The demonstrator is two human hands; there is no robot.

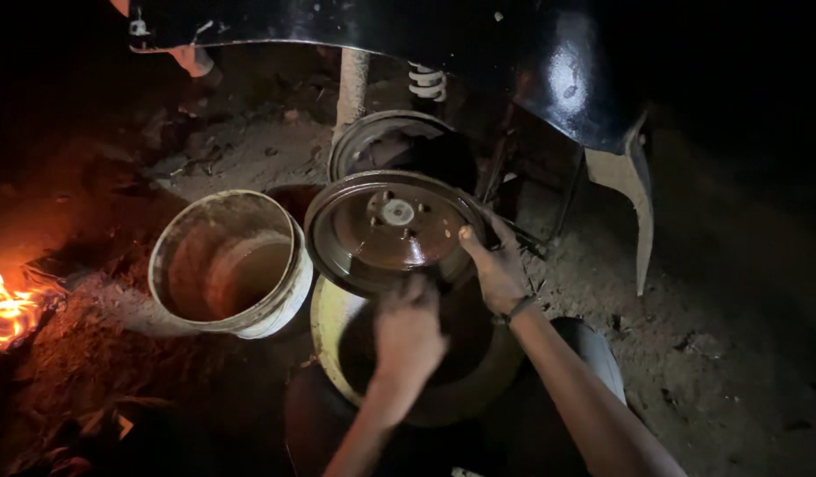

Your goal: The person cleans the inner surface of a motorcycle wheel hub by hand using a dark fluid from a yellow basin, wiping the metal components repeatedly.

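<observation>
Now both hands — left hand point(408, 331), right hand point(496, 269) — grip round rusty steel rim point(390, 231).

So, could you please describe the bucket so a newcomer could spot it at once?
Start from the small fire at the left edge and look right. The bucket stands on the dirt, left of the brown metal disc. It is the only open, pale, grimy container.

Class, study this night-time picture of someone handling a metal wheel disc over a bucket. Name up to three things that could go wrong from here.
1. The disc is tilted, held at its rim by the right hand; it might slip onto the left hand below.
2. The fire burns openly on the ground near the white bucket; sparks or heat could reach the person.
3. Darkness hides much of the ground, so tripping seems possible.
</observation>
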